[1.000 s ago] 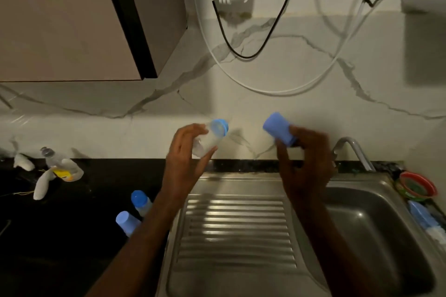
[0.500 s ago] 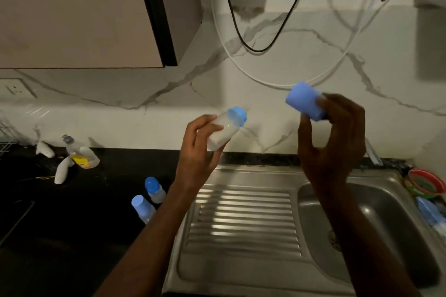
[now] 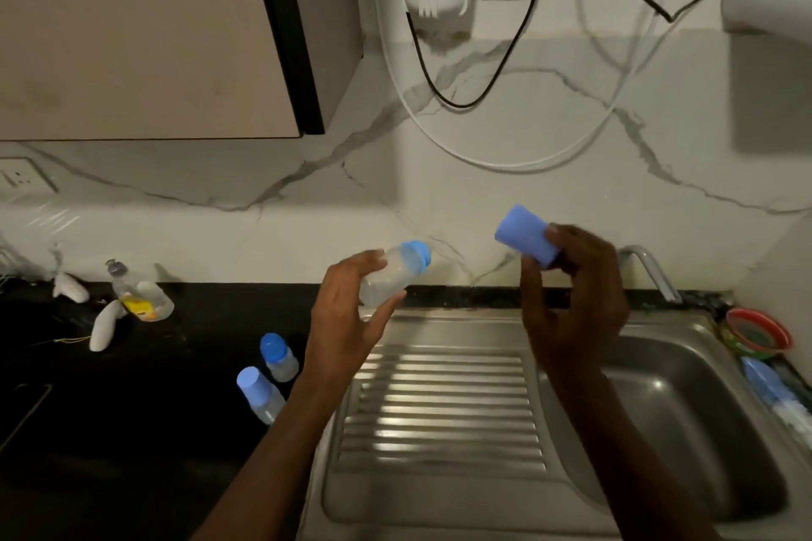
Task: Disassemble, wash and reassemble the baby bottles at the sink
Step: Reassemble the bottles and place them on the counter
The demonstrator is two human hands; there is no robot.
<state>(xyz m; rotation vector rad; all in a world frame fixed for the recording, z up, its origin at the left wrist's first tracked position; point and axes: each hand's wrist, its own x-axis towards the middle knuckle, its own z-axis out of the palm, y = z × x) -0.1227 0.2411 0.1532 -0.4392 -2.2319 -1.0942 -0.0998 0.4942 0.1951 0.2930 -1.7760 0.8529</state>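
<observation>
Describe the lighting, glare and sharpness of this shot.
Head view: dim, dark counter swallows detail; bright glare stripes on the sink drainboard ribs; a reflection on the cabinet door; wide-angle bending at the edges; left hand and bottle slightly soft.

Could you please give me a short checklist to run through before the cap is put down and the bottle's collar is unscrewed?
1. Left hand grips the bottle: ok, fingers wrap its clear body.
2. Cap off the bottle: ok, the right hand holds it apart, to the right.
3. Collar exposed and reachable: ok, blue ring clear of the left fingers.
4. Landing spot for the cap: ok, the drainboard below the hands is bare.
5. Bottle emptied: cannot tell, the body looks cloudy.
6. Water running from the tap: cannot tell, no stream is visible.
</observation>
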